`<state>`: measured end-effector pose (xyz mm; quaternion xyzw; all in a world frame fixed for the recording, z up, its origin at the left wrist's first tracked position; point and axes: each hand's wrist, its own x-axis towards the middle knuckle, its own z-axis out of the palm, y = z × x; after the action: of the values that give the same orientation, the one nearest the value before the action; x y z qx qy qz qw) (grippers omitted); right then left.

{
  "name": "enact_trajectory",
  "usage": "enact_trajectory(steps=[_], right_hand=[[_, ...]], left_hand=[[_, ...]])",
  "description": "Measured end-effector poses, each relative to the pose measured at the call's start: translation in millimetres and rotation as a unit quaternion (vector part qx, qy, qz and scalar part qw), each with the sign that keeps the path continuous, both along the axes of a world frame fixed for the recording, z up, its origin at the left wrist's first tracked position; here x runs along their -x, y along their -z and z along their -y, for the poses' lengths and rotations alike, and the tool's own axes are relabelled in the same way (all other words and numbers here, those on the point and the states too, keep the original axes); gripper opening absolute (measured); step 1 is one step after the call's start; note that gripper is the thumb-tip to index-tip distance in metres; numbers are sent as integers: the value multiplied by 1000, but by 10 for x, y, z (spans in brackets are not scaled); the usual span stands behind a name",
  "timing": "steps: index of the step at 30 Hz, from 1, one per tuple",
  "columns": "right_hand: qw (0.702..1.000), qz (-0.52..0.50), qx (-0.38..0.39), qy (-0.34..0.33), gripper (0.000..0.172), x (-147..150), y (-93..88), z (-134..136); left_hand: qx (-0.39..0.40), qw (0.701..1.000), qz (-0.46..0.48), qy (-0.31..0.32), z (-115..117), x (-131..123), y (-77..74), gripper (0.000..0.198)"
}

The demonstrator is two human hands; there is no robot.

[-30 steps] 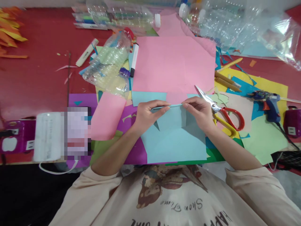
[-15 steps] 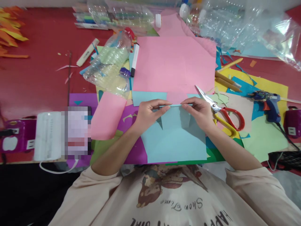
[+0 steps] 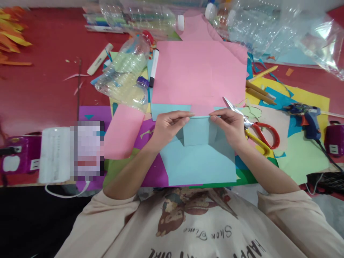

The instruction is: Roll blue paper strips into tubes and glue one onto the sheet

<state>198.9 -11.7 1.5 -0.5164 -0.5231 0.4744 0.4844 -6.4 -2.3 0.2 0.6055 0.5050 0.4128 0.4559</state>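
Note:
A light blue sheet of paper (image 3: 200,163) lies in front of me, and a raised light blue paper flap (image 3: 199,132) stands on it, with its upper edge between my hands. My left hand (image 3: 172,125) pinches the left end of that edge between thumb and fingers. At the right end, my right hand (image 3: 228,125) pinches it in the same way. Just past my fingertips lies a large pink sheet (image 3: 199,71). Scissors (image 3: 249,125) with one red and one yellow handle rest beside my right hand, their blades pointing away from me.
Plastic bottles (image 3: 129,68) lie at the back and left. A marker (image 3: 154,68) is by the pink sheet. To the right are a glue gun (image 3: 310,120) and brown sticks (image 3: 260,93) on coloured paper. A phone (image 3: 88,150) and a white power bank-like block (image 3: 55,154) are left.
Both hands have shifted slightly away from me and a little farther apart, the left one leftward. More of the flap's upper edge shows between them. The surrounding things stay put.

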Motion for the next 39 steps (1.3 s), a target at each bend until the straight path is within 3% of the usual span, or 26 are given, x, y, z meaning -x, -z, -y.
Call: enact_trajectory(steps=[7, 23, 31, 39], right_hand=[[1000, -11, -3, -23, 8, 19, 4, 31], [996, 53, -31, -62, 11, 6, 41, 73], [992, 67, -47, -100, 8, 26, -14, 75], [988, 82, -70, -107, 13, 41, -1, 86]], left_hand=[[18, 998, 31, 43, 37, -35, -10, 26], [-105, 991, -25, 77, 75, -28, 66, 17], [-257, 953, -95, 131, 65, -7, 126, 23], [-296, 926, -165, 168, 63, 24, 126, 24]])
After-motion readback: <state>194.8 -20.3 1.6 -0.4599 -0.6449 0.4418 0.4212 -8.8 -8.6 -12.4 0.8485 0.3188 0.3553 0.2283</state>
